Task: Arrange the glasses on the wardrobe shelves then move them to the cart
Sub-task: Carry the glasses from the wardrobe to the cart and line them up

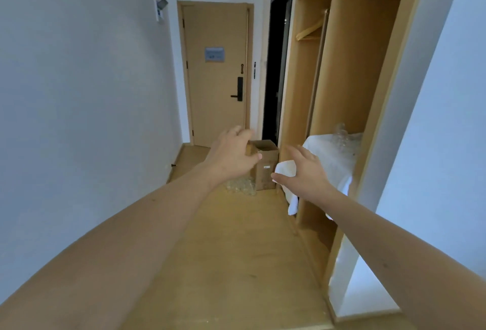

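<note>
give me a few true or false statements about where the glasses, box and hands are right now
1. Glasses stand on the white cloth covering the wardrobe shelf. True.
2. More glasses on the floor sit beside the cardboard box. True.
3. The left hand grips a glass. False: it holds nothing, fingers spread.
4. The door at the end stands open. False: it is closed.
5. The right hand rests on the box. False: it is in the air near the cloth.
</note>
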A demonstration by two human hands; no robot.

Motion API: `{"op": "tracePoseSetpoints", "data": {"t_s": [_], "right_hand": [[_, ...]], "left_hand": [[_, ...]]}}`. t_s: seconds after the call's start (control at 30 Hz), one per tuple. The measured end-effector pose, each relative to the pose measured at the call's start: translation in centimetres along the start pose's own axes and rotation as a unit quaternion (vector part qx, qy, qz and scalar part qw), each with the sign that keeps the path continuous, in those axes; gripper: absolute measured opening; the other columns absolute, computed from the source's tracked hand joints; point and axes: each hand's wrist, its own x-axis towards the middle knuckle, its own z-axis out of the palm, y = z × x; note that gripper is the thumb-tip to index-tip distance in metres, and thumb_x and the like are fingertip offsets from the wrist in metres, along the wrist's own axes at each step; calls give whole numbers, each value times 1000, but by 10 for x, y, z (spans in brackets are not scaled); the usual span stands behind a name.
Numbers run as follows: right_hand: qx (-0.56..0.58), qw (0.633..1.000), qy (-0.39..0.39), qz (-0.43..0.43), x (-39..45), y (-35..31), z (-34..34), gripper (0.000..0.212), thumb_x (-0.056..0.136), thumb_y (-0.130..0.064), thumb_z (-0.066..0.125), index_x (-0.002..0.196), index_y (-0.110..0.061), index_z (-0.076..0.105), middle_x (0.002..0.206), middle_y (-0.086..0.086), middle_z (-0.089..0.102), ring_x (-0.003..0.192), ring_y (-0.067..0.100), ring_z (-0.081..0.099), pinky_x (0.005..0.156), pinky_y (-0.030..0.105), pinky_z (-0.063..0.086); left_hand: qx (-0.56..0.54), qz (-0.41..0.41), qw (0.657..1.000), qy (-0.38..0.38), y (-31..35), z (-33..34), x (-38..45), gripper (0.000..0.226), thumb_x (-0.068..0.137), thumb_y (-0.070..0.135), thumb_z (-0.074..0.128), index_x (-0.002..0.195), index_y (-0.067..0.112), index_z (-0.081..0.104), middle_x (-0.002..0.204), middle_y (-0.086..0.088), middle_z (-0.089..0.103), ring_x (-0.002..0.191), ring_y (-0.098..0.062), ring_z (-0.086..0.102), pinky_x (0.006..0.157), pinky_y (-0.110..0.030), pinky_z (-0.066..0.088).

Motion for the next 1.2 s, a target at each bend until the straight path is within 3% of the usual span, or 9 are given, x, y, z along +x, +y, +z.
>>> {"op": "tracePoseSetpoints", "data": {"t_s": [0.3,0.83,1.2], "right_hand": [[-18,996,17,80,55,71,25,89,86,-65,63,159,-31,24,167,2,21,152,29,17,118,46,28],[-28,986,34,162,225,208,57,88,86,-69,61,157,-36,21,166,-1,22,151,30,23,116,49,31],[-42,975,34,217,301,253,73,85,89,-63,62,158,-33,22,167,0,20,152,29,19,118,47,28]], "left_hand": [[-25,49,997,-55,-6,72,78,64,95,43,64,152,24,41,160,-5,33,149,-27,25,115,-43,31],[-49,77,991,-95,-9,202,292,66,97,45,62,155,27,36,163,-3,30,151,-26,22,117,-53,33],[-62,135,980,-129,-30,272,399,67,96,49,61,154,27,37,159,-4,34,146,-26,29,112,-42,34]]}}
